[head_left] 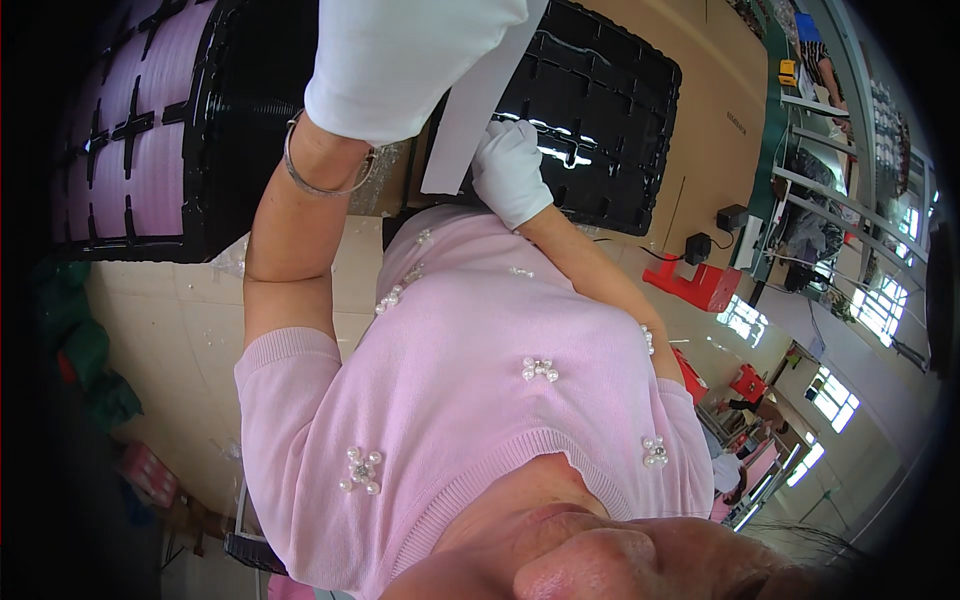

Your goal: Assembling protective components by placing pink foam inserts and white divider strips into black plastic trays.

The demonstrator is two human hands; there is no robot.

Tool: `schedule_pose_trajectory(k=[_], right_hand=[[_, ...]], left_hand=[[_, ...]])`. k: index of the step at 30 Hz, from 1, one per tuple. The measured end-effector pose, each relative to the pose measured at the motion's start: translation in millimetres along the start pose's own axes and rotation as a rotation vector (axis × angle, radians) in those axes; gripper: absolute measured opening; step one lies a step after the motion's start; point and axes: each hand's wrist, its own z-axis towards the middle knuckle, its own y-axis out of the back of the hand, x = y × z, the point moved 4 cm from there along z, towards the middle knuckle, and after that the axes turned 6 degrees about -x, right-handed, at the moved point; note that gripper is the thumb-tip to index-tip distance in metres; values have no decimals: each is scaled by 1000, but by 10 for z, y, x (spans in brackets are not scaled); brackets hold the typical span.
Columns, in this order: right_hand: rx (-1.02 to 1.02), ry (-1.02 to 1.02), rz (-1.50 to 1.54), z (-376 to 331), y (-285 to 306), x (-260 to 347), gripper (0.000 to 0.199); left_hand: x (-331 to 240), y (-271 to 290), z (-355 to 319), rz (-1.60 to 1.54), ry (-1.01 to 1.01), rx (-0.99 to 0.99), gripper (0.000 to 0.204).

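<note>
My left hand (415, 65), in a white glove, is raised at the top edge; its fingers are mostly cut off or turned from sight. A flat, pale strip (470, 120) slants down beside it, its lower end hanging over my lap. Whether the left fingers grip the strip does not show. My right hand (512, 172), also gloved in white, is closed with curled fingers at the strip's right side, by the near left part of a black plastic tray (610, 120). What those fingers hold is hidden.
To the left stands a black ribbed container (250, 110) beside pink-lilac sheeting (150, 130) with black cross-shaped pieces. Brown cardboard (725, 130) lies under and beyond the tray. A red object (705, 285) and black adapters with a cable (698, 248) are at the right. Other people are farther off.
</note>
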Motion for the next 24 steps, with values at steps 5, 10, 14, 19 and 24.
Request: schedule_pose_trajectory(k=[5, 10, 14, 19, 24], right_hand=[[-49, -23, 105, -37, 60, 50, 7], [-120, -101, 309, -207, 237, -99, 14], [-199, -507, 380, -1060, 678, -616, 11], [-64, -1290, 433, -3546, 585, -1487, 22], [318, -1443, -2, -4779, 871, -1509, 82]], left_hand=[[38, 7, 16, 3, -32, -20, 10], [234, 19, 48, -250, -12, 2, 10], [187, 212, 45, -36, 3, 26, 14], [284, 235, 21, -257, -43, 29, 13], [468, 233, 139, -212, -122, 275, 33]])
